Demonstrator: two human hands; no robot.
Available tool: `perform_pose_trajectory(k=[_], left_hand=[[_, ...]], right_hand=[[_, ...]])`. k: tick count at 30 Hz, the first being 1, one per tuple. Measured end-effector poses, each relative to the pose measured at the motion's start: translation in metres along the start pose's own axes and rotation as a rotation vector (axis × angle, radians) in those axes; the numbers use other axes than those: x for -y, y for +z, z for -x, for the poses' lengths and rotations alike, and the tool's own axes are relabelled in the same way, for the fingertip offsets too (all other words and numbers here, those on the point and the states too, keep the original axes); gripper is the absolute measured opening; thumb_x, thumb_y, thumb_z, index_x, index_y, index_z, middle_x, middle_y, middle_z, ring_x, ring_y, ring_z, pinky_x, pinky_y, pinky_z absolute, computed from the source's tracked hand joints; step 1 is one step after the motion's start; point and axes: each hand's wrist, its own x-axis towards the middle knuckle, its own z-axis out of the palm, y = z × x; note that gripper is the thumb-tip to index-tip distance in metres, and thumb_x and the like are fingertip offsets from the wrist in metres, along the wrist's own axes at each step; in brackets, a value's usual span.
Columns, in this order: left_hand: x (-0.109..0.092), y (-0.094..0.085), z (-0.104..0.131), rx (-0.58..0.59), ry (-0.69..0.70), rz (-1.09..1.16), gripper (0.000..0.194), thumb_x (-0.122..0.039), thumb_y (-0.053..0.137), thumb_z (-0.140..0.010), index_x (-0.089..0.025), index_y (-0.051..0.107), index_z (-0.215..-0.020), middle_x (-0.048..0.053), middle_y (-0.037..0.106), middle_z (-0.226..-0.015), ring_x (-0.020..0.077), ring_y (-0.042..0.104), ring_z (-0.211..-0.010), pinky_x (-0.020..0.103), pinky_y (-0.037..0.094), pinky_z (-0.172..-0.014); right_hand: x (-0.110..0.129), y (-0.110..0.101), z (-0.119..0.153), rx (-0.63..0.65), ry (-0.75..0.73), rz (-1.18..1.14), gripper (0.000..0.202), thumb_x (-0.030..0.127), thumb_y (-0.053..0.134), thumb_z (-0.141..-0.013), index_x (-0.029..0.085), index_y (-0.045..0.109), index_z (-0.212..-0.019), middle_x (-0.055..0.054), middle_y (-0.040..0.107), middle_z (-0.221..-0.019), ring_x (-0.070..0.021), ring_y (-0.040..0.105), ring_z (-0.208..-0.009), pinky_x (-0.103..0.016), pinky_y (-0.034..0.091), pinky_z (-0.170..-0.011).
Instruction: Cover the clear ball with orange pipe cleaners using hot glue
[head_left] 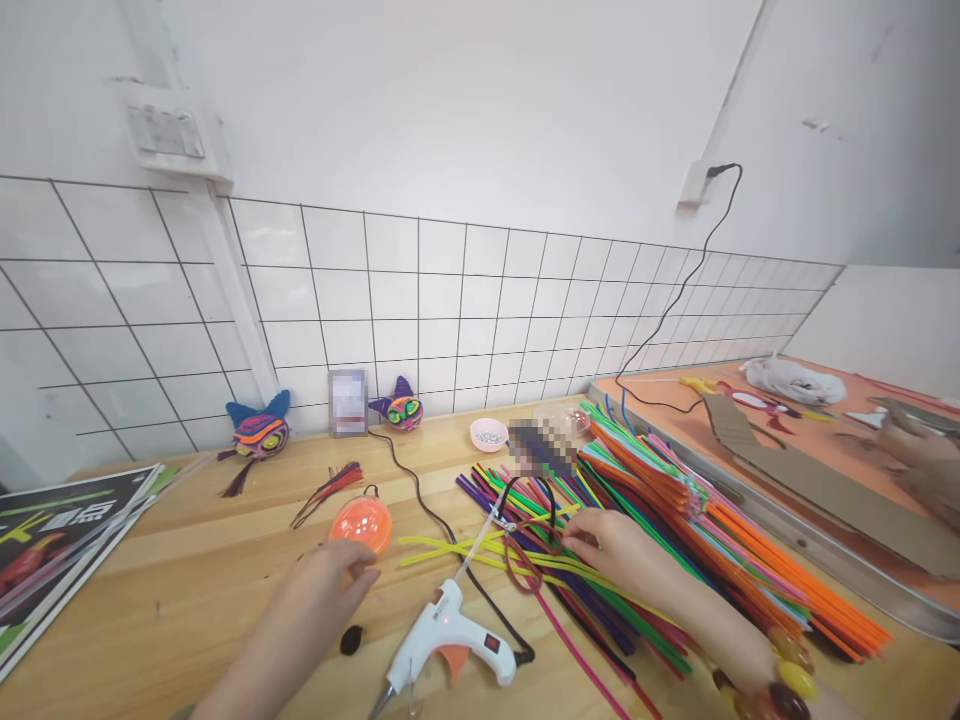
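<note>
My left hand (341, 575) is at the near edge of a shiny orange plastic ball (361, 524), its fingers loosely curved and apart, with nothing seen between them. The hand covers the ball's lower edge; whether it touches the ball I cannot tell. Over a spread of colourful pipe cleaners (600, 590), my right hand (611, 545) has its fingertips pinched at the end of a looped dark red pipe cleaner (523, 572). Yellow pipe cleaners (435, 548) cross beside that loop. Between my hands lies a white hot glue gun (450, 635), nozzle towards me, with a glue stick in its back.
Two yarn-wrapped fish-like figures (259, 428) stand by the wall. A pink bowl of small beads (489, 434), a tassel (330, 490) and a black cord (416, 485) lie nearby. At right, another person's hand (904, 445) is near cardboard (780, 480) on an orange table.
</note>
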Motion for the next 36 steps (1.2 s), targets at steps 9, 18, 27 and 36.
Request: perform_pose_trajectory(k=[9,18,27,36], left_hand=[[-0.037,0.02,-0.028,-0.006,0.267,-0.269,0.026,-0.01,0.045,-0.083,-0.016,0.067,-0.096,0.014,0.069,-0.099,0.0306,0.057,-0.099,0.039,0.042,-0.081],[-0.038,0.022,-0.026,-0.009,0.327,-0.474,0.032,0.004,0.041,-0.078,-0.011,0.069,-0.081,0.017,0.07,-0.084,0.0322,0.062,-0.086,0.039,0.045,-0.066],[-0.052,0.021,-0.011,-0.143,0.422,-0.526,0.022,0.001,0.048,-0.08,-0.012,0.066,-0.08,0.01,0.067,-0.08,0.0286,0.06,-0.082,0.038,0.046,-0.067],[-0.052,0.024,-0.003,-0.3,0.508,-0.51,0.014,-0.006,0.052,-0.083,-0.014,0.064,-0.082,0.005,0.065,-0.077,0.0255,0.058,-0.077,0.036,0.049,-0.064]], right_hand=[[-0.001,0.012,0.026,0.047,0.003,-0.095,0.021,0.022,0.049,-0.087,0.02,0.068,-0.08,-0.004,0.07,-0.081,-0.0193,0.064,-0.076,-0.026,0.046,-0.067],[0.017,0.016,0.021,0.082,-0.058,-0.145,0.019,0.019,0.051,-0.086,0.019,0.07,-0.082,-0.005,0.07,-0.083,-0.0197,0.064,-0.079,-0.026,0.046,-0.071],[0.048,0.018,0.004,0.03,-0.191,-0.22,0.016,0.017,0.052,-0.087,0.019,0.067,-0.082,-0.003,0.067,-0.083,-0.0173,0.062,-0.08,-0.024,0.045,-0.072],[0.089,0.033,-0.035,-0.042,-0.376,-0.256,0.031,0.009,0.051,-0.086,0.018,0.059,-0.115,-0.008,0.062,-0.109,-0.0177,0.057,-0.101,-0.027,0.044,-0.09]])
